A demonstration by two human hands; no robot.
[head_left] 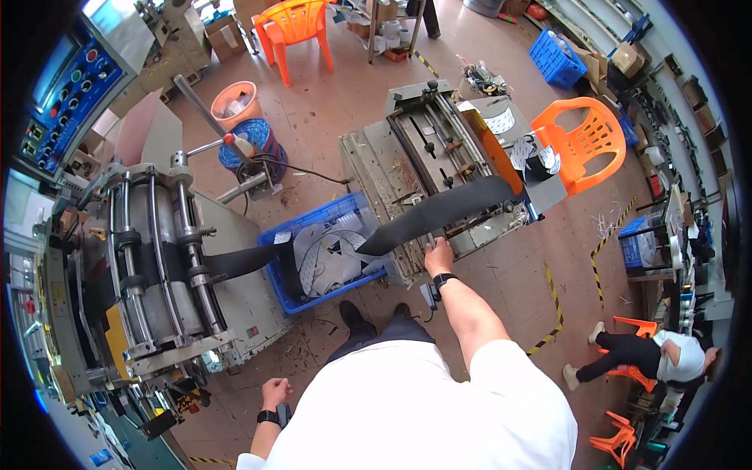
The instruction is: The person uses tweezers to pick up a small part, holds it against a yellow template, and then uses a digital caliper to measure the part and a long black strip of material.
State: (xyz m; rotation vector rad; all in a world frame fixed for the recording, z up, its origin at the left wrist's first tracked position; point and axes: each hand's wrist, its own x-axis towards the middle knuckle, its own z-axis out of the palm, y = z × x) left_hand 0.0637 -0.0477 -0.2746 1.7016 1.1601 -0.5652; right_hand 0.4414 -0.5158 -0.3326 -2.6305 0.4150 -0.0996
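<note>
My right hand (439, 257) is at the front edge of the cutting machine (368, 168), just below a wide black strip (446, 210). Its fingers are closed by a small metal part there; what they hold is too small to make out. The strip lies across that machine and its pointed left end hangs over a blue crate (301, 305). White cut sheets (337, 270) fill the crate. Loosely curled, my left hand (276, 393) hangs low at my left side with nothing seen in it. Another black length (243, 262) comes out of the roller machine (160, 258) toward the crate.
A blue control panel (74, 102) stands at the far left. Beyond the crate are an orange bucket (235, 106) and a blue drum (254, 133). Orange chairs (583, 145) stand about. At the right, a person (666, 356) sits by a workbench. Yellow-black tape (558, 313) marks the floor.
</note>
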